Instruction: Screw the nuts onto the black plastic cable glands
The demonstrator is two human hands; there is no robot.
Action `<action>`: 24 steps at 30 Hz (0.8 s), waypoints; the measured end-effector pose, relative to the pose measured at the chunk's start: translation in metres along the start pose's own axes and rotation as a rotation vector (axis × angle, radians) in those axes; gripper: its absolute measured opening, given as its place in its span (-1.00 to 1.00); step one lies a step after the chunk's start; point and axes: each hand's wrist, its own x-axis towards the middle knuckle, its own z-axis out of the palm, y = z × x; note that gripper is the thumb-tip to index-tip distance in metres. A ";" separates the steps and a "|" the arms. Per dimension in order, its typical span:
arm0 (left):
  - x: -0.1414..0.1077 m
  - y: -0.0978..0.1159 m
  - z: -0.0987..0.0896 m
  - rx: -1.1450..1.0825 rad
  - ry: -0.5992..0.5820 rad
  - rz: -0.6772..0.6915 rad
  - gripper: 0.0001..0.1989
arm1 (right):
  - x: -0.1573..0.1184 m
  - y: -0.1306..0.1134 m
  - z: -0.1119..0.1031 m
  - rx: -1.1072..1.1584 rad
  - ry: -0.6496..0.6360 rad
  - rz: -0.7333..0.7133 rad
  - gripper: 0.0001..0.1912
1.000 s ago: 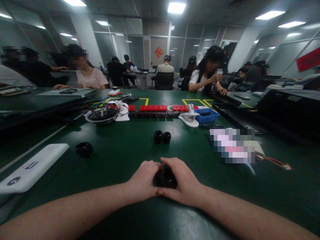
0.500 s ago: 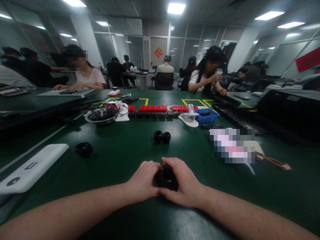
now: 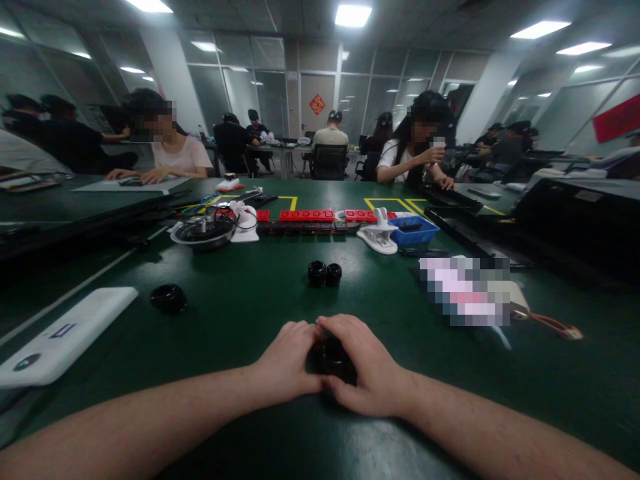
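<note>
A thick, glossy black ring (image 3: 336, 355) stands on the green table, encircled by both of my hands. My left hand (image 3: 290, 360) curves around its left side, fingers bent and thumb at the near edge. From the right, my right hand (image 3: 373, 367) is wrapped around the same ring, its fingertips meeting those of my left hand at the far side and the thumbs close together in front. Part of the ring is hidden behind my fingers. Farther off, two similar black rings (image 3: 325, 273) stand side by side, and another black ring (image 3: 169, 299) lies at the left.
A white power bank-like device (image 3: 70, 337) lies at left. Across the table run red power strips (image 3: 306, 216), between a metal bowl (image 3: 200, 235), a white clip stand (image 3: 379, 233) and a blue tray (image 3: 415, 230). A blurred packet (image 3: 465, 293) is at right. People sit opposite.
My right hand has shifted slightly left, and its fingers now close further over the black ring. My left hand stays in place.
</note>
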 end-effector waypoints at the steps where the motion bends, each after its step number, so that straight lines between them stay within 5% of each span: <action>1: 0.000 0.000 0.000 0.000 -0.001 0.005 -0.56 | 0.000 0.000 0.000 -0.024 0.004 0.033 -0.32; 5: 0.001 0.002 -0.002 -0.002 -0.010 0.001 -0.62 | 0.000 0.000 0.000 -0.070 -0.006 0.138 -0.40; 13: 0.000 0.002 -0.003 -0.027 0.002 -0.007 -0.60 | -0.002 0.000 0.000 0.015 0.039 -0.006 -0.40; 21: 0.000 -0.001 0.000 0.023 -0.005 0.018 -0.64 | 0.000 0.000 0.000 -0.085 0.006 0.169 -0.38; 24: 0.000 0.002 -0.002 0.009 -0.015 0.004 -0.67 | -0.001 0.001 0.002 -0.030 0.036 0.106 -0.45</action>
